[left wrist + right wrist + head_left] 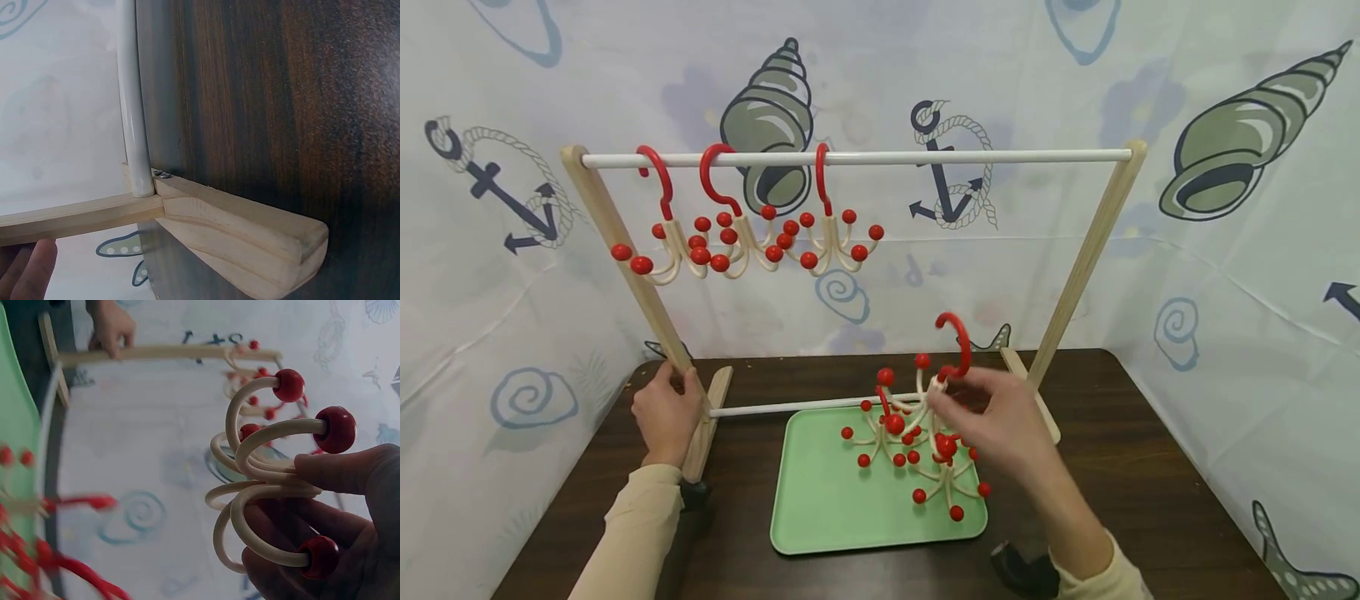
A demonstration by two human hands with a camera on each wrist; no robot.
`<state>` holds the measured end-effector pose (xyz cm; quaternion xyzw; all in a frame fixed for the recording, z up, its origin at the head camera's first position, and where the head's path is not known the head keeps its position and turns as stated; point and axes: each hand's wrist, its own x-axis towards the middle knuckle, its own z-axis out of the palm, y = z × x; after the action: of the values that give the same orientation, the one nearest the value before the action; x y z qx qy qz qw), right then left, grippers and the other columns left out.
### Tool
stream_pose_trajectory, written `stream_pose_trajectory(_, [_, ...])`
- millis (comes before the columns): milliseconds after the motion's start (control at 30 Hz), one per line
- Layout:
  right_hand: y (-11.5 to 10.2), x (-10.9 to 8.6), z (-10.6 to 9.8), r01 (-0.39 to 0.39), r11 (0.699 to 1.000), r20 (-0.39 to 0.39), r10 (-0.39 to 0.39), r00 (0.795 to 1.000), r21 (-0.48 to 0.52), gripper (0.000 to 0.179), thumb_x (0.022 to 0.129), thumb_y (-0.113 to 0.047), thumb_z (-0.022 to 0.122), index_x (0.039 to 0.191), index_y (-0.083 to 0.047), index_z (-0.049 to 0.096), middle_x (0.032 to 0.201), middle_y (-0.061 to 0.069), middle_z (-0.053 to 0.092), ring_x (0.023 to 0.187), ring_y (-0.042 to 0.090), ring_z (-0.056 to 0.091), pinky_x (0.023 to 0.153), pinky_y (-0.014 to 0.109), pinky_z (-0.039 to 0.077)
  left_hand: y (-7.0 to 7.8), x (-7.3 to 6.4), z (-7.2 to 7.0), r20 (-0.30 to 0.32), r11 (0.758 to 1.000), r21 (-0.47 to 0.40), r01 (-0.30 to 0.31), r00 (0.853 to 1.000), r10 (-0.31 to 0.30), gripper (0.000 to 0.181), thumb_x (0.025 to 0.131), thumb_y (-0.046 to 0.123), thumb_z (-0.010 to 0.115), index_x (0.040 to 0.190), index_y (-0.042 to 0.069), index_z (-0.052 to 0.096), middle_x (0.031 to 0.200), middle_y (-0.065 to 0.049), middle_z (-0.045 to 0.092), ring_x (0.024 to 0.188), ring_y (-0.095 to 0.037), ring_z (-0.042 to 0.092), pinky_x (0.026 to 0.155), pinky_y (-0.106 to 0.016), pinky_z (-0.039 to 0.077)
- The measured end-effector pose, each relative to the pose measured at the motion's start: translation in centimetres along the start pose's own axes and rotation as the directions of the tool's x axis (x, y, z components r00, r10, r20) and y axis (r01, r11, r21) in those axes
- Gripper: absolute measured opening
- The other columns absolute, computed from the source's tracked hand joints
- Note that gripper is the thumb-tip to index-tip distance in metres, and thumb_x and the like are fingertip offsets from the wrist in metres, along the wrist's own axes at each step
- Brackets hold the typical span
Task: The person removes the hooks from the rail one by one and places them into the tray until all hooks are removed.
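My right hand [1000, 417] pinches the pale neck of a multi-arm hanger [269, 477] with a red hook and red ball tips, above the tray's right side. Its hook points up. On the left, my left hand [667, 412] grips the wooden left post [640, 287] of a rack, low down near the foot. The left wrist view shows only some fingers [39, 269] against that post. Three similar hangers, a left one [673, 242], a middle one [742, 237] and a right one [830, 237], hang from the white top rail [985, 157].
A green tray [827, 517] lies on the dark wooden table [737, 533]. At least two more hangers lie on its right half, partly overlapped by the held one. The rack's lower white rail [760, 409] runs behind the tray, and its right post [1082, 262] leans outward.
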<state>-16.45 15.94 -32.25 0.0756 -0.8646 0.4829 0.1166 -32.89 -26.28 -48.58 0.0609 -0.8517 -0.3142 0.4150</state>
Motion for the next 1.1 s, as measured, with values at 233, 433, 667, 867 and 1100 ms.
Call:
stream_pose_trajectory(233, [3.3, -5.0, 6.8, -0.084, 0.995, 0.147, 0.074, 0.986, 0.06, 0.016, 0.087, -0.031, 0.075, 0.089, -0.016, 0.074, 0.082, -0.008, 0.07, 0.074, 0.008, 0.065, 0.067, 0.026, 0.052, -0.2, -0.4, -0.1, 0.008, 1.0, 0.004, 0.002, 1.0, -0.002, 0.019, 0.092, 0.017, 0.065, 0.093, -0.003, 0.065, 0.071, -0.021, 0.065, 0.064, -0.044, 0.061, 0.064, -0.061, 0.043])
stream_pose_trajectory(433, [6.6, -6.4, 11.0, -0.033, 0.999, 0.109, 0.034, 0.993, -0.007, 0.007, 0.085, -0.024, 0.076, 0.082, -0.019, 0.072, 0.078, -0.011, 0.07, 0.073, 0.003, 0.066, 0.067, 0.03, 0.054, 0.1, -0.3, -0.2, -0.005, 1.0, -0.013, -0.009, 1.0, 0.009, 0.018, 0.092, 0.016, 0.065, 0.09, -0.002, 0.065, 0.071, -0.02, 0.065, 0.064, -0.042, 0.062, 0.065, -0.06, 0.043])
stream_pose_trajectory(667, [9.4, -7.1, 13.7, 0.075, 0.981, -0.069, -0.089, 0.994, -0.179, 0.01, 0.081, -0.015, 0.079, 0.09, -0.016, 0.075, 0.084, -0.008, 0.072, 0.077, 0.008, 0.069, 0.068, 0.033, 0.054, 0.5, -0.2, -0.2, -0.004, 1.0, -0.016, -0.001, 1.0, 0.001, 0.019, 0.093, 0.016, 0.064, 0.092, -0.002, 0.066, 0.074, -0.021, 0.067, 0.067, -0.042, 0.063, 0.067, -0.059, 0.044])
stream_pose_trajectory(867, [11.3, -6.7, 14.5, 0.157, 0.951, -0.131, -0.197, 0.972, -0.268, 0.026, 0.073, -0.002, 0.081, 0.096, -0.011, 0.074, 0.09, -0.002, 0.073, 0.079, 0.012, 0.07, 0.066, 0.03, 0.055, 0.4, -0.1, -0.1, -0.008, 1.0, -0.013, 0.011, 1.0, -0.011, 0.019, 0.093, 0.017, 0.064, 0.092, -0.003, 0.066, 0.074, -0.021, 0.067, 0.067, -0.042, 0.063, 0.067, -0.059, 0.044])
stream_pose_trajectory(1100, [12.5, -6.0, 14.7, 0.13, 0.947, -0.141, -0.178, 0.974, -0.295, 0.025, 0.074, -0.007, 0.082, 0.097, -0.014, 0.075, 0.088, -0.004, 0.072, 0.071, 0.011, 0.065, 0.061, 0.027, 0.051, 0.4, -0.2, -0.2, 0.01, 1.0, -0.013, 0.024, 1.0, -0.024, 0.02, 0.093, 0.017, 0.064, 0.095, -0.002, 0.067, 0.076, -0.021, 0.068, 0.069, -0.041, 0.064, 0.069, -0.059, 0.044])
